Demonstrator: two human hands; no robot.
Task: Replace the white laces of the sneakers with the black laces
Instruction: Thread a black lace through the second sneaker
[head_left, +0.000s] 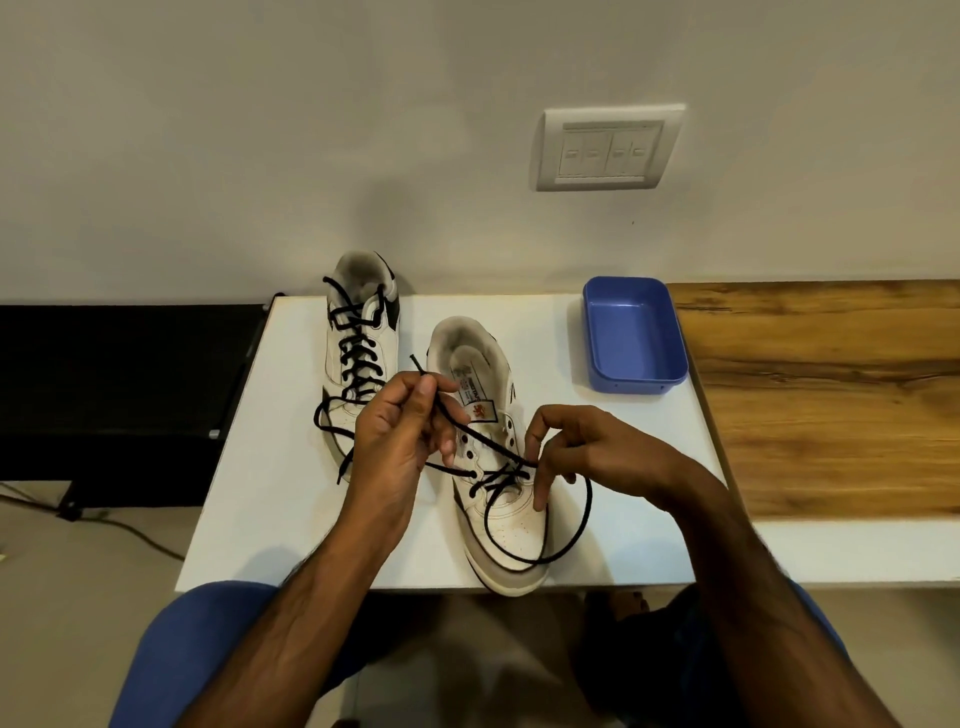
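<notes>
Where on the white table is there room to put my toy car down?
Bare white table lies below the blue tray, right of the near sneaker. Another patch is the front-left corner, below the far sneaker. The middle is crowded with hands and the black lace.

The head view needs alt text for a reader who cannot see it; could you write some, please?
A person's left hand pinches a black lace end while the right hand grips it at the near sneaker, half laced. A fully laced sneaker and a blue tray sit behind.
</notes>
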